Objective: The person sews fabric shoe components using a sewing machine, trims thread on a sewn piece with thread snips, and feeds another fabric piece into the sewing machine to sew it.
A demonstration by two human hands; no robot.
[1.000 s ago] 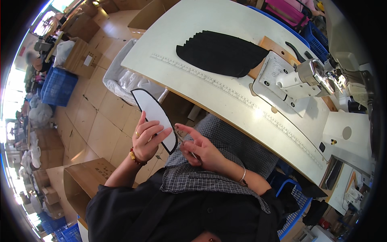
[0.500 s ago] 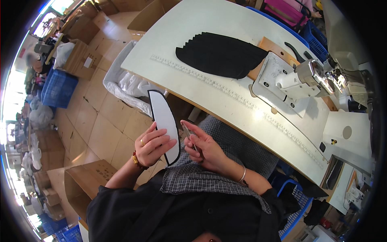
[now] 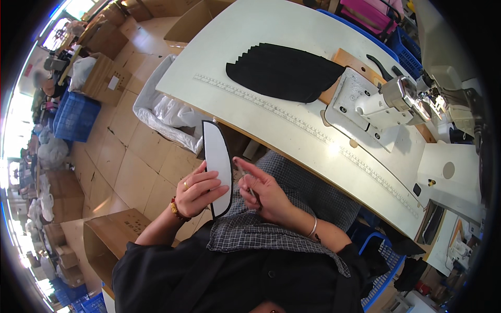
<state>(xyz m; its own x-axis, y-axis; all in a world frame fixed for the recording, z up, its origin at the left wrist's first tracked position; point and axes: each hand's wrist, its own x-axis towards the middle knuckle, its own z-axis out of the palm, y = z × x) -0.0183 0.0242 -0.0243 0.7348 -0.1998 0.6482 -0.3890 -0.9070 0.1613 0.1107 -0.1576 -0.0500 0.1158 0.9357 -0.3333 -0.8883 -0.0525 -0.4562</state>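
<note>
My left hand [image 3: 198, 192] is closed on a white half-moon-shaped fabric panel [image 3: 218, 154] with black edging, its fingers lying across the white face. The panel stands nearly upright above my lap, beside the table's edge. Just right of it, my right hand [image 3: 266, 194] is curled round slim metal thread snips [image 3: 245, 177], mostly hidden by the fingers. Its forefinger points toward the panel's edge, apart from it. On the white table [image 3: 180, 78] lies a fanned stack of black curved fabric pieces [image 3: 284, 72].
A sewing machine [image 3: 389, 104] stands on the table's right side, with a black-handled tool [image 3: 379, 67] behind it. Ruler markings run along the tabletop. A white-lined bin [image 3: 148, 107] sits left of the table. Cardboard boxes [image 3: 112, 232] and a blue basket [image 3: 383, 266] are near me.
The panel has turned more upright, its top end moving right and slightly down. My left hand still grips it; my right hand keeps the snips and has barely moved.
</note>
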